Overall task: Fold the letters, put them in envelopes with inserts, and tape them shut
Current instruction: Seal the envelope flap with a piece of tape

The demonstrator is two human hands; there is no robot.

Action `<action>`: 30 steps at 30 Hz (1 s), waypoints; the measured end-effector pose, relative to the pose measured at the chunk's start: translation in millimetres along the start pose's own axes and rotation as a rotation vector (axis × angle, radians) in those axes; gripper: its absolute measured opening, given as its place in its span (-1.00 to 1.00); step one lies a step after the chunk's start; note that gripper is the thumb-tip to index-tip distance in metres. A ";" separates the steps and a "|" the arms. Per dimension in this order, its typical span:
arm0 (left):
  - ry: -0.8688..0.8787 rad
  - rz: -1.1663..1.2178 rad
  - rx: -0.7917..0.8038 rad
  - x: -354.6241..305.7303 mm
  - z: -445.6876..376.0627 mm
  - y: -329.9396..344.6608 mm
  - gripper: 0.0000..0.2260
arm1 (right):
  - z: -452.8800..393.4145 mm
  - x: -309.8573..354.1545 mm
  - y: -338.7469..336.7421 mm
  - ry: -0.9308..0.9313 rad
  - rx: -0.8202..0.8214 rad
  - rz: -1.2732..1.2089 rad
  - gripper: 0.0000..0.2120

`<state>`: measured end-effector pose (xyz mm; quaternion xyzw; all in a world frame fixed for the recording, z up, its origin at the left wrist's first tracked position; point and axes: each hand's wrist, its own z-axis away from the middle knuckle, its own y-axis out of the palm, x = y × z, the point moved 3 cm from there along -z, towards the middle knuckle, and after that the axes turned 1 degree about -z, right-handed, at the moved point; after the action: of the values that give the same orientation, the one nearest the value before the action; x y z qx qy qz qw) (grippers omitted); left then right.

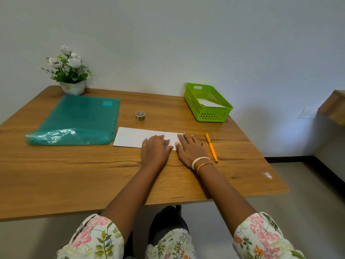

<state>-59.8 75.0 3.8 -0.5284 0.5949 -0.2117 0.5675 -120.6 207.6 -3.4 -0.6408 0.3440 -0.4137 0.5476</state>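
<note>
A long white envelope (130, 137) lies flat in the middle of the wooden table (74, 174). My left hand (155, 148) rests palm down on its right half, fingers spread. Beside it, my right hand (192, 149) presses flat on the envelope's right end, where a bit of green patterned tape (182, 135) shows under the fingertips. A small roll of patterned tape (140, 116) stands behind the envelope. A green plastic basket (208, 101) at the back right holds white paper (211, 104).
A teal plastic folder (76, 120) lies to the left of the envelope. An orange pen (211, 147) sits just right of my right hand. A white pot of artificial flowers (69, 71) stands at the back left corner against the wall.
</note>
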 end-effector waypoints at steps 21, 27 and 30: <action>0.082 0.158 -0.010 -2.4 7.6 -5.0 -0.79 | 0.7 -10.4 -3.5 0.134 -0.122 -0.134 -0.47; 0.143 0.034 -0.133 -4.5 12.3 -11.5 -0.75 | -10.7 -12.9 -12.2 0.155 -0.263 -0.124 -0.74; -0.081 -0.192 -0.027 7.3 3.0 -16.2 -0.46 | -14.4 -10.5 -15.3 0.116 -0.247 -0.118 -0.70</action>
<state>-49.4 64.0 13.5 -0.5986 0.5210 -0.2355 0.5611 -138.3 213.6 11.0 -0.6973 0.3851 -0.4363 0.4185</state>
